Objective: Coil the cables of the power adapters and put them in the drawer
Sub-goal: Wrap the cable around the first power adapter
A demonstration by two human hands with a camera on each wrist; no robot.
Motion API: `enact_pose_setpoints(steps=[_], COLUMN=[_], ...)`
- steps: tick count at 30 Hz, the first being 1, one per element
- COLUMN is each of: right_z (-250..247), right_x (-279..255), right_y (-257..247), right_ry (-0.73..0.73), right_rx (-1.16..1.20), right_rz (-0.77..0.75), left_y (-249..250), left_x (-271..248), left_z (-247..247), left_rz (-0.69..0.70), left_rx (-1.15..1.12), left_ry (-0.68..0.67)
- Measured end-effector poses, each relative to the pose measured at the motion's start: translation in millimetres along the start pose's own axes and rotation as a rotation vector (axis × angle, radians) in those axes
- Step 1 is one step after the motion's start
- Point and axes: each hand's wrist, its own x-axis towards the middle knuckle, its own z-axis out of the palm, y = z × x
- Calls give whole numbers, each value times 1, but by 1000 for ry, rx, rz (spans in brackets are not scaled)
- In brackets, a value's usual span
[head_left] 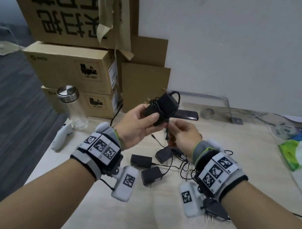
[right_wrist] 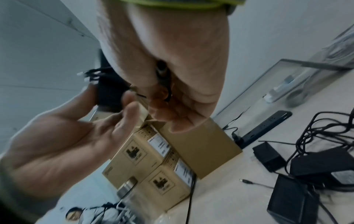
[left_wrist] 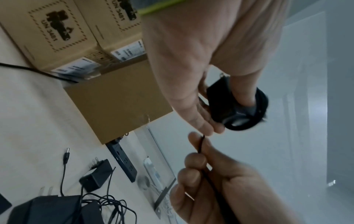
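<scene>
Looks like an office or storeroom corner. Upper left of the head view: stacked cardboard boxes (head_left: 70, 66), shipping cartons w/ printed hazard labels reading UN 3481 and barcode stickers, set against a plain white wall (head_left: 249, 50). Left edge shows dark grey wood-look flooring (head_left: 3, 115). A pale desk (head_left: 152, 219) fills the lower centre, w/ a black power strip (head_left: 186, 115) at its back edge, several black power adapters (head_left: 151, 175) w/ tangled cables mid-frame, a glass bottle (head_left: 73, 104) w/ steel lid on the left, and a green tissue pack (head_left: 297, 155) at right.
</scene>
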Motion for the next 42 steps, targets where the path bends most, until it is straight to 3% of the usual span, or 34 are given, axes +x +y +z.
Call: enact_pose_setpoints(steps=[2,5,7,9,12,19,23,32,38,42], right_z=[7,9,6,0,-8,-10,-7,3,7,10], right_x=[-2,-7,-10,-13,-15,-11,-5,-3,2,0], right_y=[5,9,6,-2,-12,-19,-12,-5,-1,0], right_ry=[-31,-67,-58,-8,62,104,108,270,321,291], right_rx=[-75,-317,-501,-675,-759,-443,-292,-29,-78,-131], right_rz=[23,-8,-41,-65,-126,-268,-241,-191,-218,-259], left_y=[-2,-9,-14,-15,-19,-29,-28,-38,-38,-39], left_x=[3,8,10,10,9,3,2,2,4,7], left_z=[6,2,-7,-13,-18,-16,-13,-8,-3,-1], left_rz=[24,134,175,180,202,255,307,373,287,249], left_rx=[68,446,661,815,940,1177,1201,1175,958,936], left_ry=[120,354,418,418,397,276,271,374,501,525])
